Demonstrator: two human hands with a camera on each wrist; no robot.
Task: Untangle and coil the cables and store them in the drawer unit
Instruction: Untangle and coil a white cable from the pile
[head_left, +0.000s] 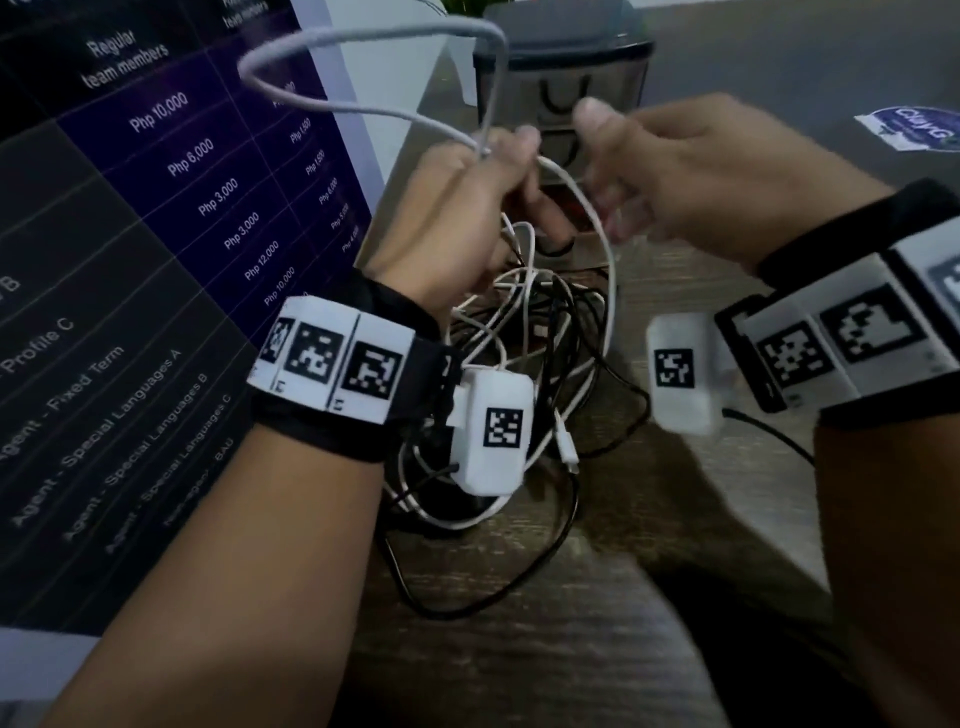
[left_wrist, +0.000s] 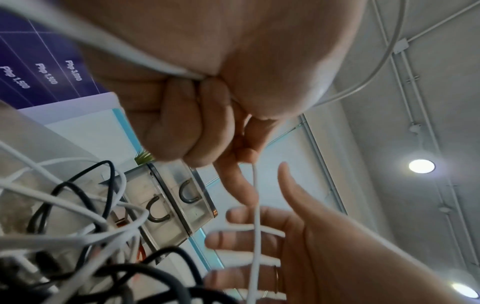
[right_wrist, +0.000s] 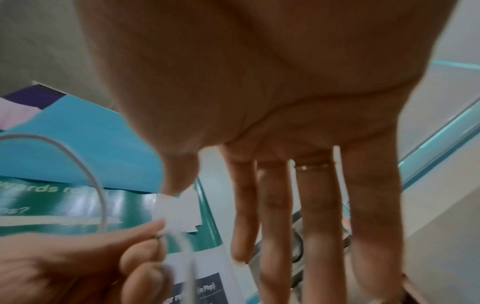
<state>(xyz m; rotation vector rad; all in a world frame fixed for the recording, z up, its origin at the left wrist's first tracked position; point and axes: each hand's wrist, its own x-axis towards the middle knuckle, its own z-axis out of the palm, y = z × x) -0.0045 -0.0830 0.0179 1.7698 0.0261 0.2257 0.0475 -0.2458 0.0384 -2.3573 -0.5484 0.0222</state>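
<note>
1. We read the poster (head_left: 171, 171) filling the left of the head view first: "Regular team members" at the top, then a column of "Php 10,000", "Php 6,000", "Php 3,000", "Php 12,000"; lower rows say "Agent - Fixed Term" and "Agent - Special Languages A".
2. At the right edge, upper part, a round sticker (head_left: 914, 130) lies on the counter (head_left: 571, 649); its lettering is too blurred for us to read.
3. Our left hand (head_left: 457, 223), centre frame, has its grip pinched on the grey cable (head_left: 363, 106), thumb and curled fingers closed round it.
4. That grey cable rises from the pinch and loops up toward the top centre, its long sweep running left to right across the upper frame.
5. Our right hand (head_left: 691, 176), right of centre, shows a loose, wide grip: in the right wrist view its fingers (right_wrist: 319, 216) hang straight, holding nothing.
6. A white cable (head_left: 597, 218) arcs down between the two hands into the tangle (head_left: 524, 364) of white and black cables on the counter, lower centre.
7. The drawer unit (head_left: 561, 78), clear with dark U-shaped handles, stands at the top centre behind the hands, its drawers closed.
</note>
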